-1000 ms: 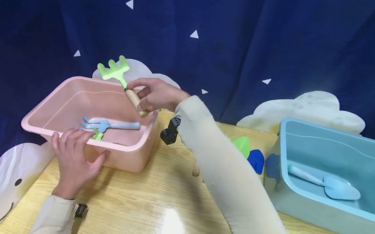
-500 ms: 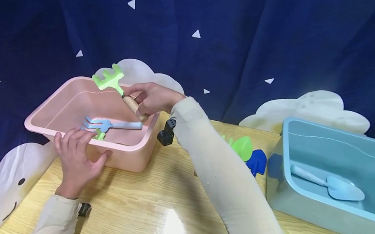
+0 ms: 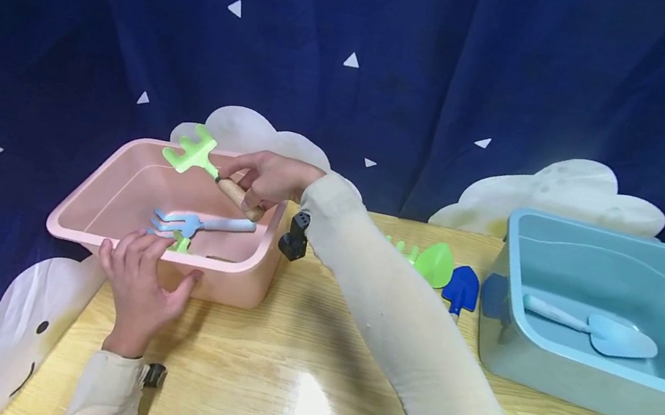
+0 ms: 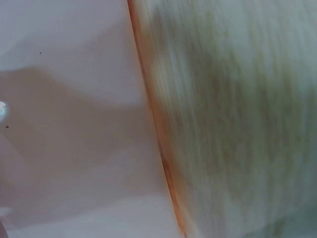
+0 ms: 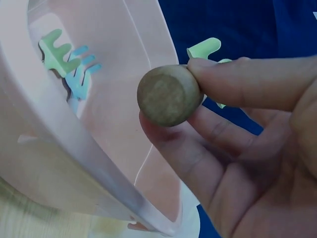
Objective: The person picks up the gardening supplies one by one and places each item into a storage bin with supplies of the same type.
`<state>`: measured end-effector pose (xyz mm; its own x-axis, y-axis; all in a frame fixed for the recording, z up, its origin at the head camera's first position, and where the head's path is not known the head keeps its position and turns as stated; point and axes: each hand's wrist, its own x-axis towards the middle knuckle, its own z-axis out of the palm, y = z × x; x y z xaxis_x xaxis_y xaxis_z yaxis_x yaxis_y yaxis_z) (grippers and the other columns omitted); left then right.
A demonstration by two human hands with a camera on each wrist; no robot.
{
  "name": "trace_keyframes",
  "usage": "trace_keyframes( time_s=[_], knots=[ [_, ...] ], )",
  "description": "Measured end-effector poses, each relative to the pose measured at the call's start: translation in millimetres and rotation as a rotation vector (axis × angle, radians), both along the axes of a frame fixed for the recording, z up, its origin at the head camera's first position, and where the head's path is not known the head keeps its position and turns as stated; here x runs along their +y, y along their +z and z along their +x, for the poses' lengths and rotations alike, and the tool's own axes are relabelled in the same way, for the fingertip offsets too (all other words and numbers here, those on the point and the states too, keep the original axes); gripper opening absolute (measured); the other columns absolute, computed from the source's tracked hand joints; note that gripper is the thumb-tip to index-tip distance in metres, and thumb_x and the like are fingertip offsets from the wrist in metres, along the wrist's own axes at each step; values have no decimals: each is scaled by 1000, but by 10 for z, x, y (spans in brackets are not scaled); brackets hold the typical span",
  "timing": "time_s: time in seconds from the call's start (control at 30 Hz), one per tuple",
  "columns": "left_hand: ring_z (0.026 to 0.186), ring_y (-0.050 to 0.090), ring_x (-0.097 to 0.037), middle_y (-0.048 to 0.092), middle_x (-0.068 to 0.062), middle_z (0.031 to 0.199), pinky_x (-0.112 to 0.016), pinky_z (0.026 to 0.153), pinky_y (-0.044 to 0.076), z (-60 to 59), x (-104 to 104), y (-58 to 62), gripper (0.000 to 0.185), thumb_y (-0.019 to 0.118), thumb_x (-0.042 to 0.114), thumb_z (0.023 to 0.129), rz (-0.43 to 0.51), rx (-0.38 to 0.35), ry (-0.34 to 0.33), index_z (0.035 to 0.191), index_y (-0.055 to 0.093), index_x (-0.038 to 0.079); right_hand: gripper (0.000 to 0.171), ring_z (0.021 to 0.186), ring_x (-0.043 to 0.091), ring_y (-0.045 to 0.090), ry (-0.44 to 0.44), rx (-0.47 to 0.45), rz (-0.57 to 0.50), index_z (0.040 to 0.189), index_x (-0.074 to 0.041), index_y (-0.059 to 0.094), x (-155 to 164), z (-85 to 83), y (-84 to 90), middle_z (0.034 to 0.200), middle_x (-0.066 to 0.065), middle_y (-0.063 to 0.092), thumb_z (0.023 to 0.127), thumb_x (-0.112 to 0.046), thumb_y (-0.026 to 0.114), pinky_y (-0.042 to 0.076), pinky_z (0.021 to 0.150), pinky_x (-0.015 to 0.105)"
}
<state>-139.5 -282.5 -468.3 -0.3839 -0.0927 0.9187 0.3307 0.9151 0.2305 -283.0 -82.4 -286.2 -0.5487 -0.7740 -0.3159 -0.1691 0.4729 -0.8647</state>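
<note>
Right hand (image 3: pixel 276 177) pinches wood-handled green rake (image 3: pixel 229 188) between thumb and fingers, above pink tub (image 3: pixel 234 288). Left hand (image 3: pixel 141 285) grips pink tub's near rim, thumb spread outside. Inside pink tub: blue fork (image 3: pixel 191 224), second rake (image 3: pixel 182 242), partly hidden. Right of pink tub: green shovel (image 3: pixel 434 264), blue shovel (image 3: pixel 462 288), blue tub (image 3: pixel 574 390).

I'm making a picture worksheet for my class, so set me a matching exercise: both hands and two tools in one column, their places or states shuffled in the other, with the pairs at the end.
Column one
1. Right hand
2. Dark blue shovel
3. Left hand
4. Pale blue trowel

Column two
A. Inside the blue tub
B. On the near rim of the pink tub
C. Holding a green rake by its wooden handle
D. On the table between the tubs

Pairs: 1-C, 2-D, 3-B, 4-A
</note>
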Motion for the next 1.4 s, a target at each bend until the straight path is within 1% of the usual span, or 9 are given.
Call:
trace_keyframes(
  time_s=[0.27,0.33,0.47,0.53,0.73,0.87,1.03,1.2,1.4],
  knots=[
    [111,49,-39,61,-17,104,-59,114,13,-6,8,-25,57,69,48,73,-3,21,-2,107,64,3,67,97,17,57,17,-30,-5,140,-15,54,-59,24,-33,130,13,60,80,15,57,50,67,22],
    [111,49,-39,60,-17,104,-59,114,13,-4,4,-22,57,69,48,73,-4,21,0,107,64,3,64,107,17,59,-6,9,-32,139,-13,54,-73,13,-52,136,12,59,82,14,54,50,71,23],
    [112,48,-39,60,-18,105,-59,114,13,12,-1,-5,58,69,50,75,-11,12,5,108,63,3,56,131,20,53,-65,143,-90,137,-7,56,-60,-18,-81,143,11,56,85,14,46,52,92,26],
    [112,48,-38,60,-18,105,-60,114,12,21,2,6,58,69,50,75,-13,7,4,109,63,2,54,136,23,52,-84,213,-99,135,-6,58,-31,-16,-83,142,11,58,86,14,44,50,101,28],
    [113,48,-38,60,-18,107,-59,114,12,31,10,9,58,69,48,74,-10,-16,1,110,64,3,46,125,26,59,-156,412,-97,128,-7,63,168,28,-78,133,9,65,87,8,48,46,104,28],
    [113,48,-38,61,-18,108,-61,113,12,29,7,1,59,70,49,74,-10,-36,-7,110,64,2,41,121,25,59,-196,483,-95,126,-9,65,422,86,-86,130,8,66,88,2,54,44,106,32],
    [111,47,-38,61,-19,109,-65,110,13,17,-29,12,63,68,55,78,-1,-16,-4,110,64,2,38,122,26,58,-204,516,-85,128,-10,64,743,150,-153,132,7,64,91,-5,57,43,109,38],
    [110,48,-39,62,-18,109,-61,111,13,7,-46,21,64,66,58,80,-8,5,5,109,64,1,38,120,26,60,-210,538,-100,128,-8,63,1050,216,-257,134,9,63,91,-5,58,45,108,41],
    [111,49,-39,62,-18,107,-59,113,13,3,-80,6,62,67,55,77,-20,5,18,109,64,1,36,120,29,62,-266,494,-120,128,-8,62,1350,256,-419,134,11,63,92,-4,57,47,105,43]
  ],
)
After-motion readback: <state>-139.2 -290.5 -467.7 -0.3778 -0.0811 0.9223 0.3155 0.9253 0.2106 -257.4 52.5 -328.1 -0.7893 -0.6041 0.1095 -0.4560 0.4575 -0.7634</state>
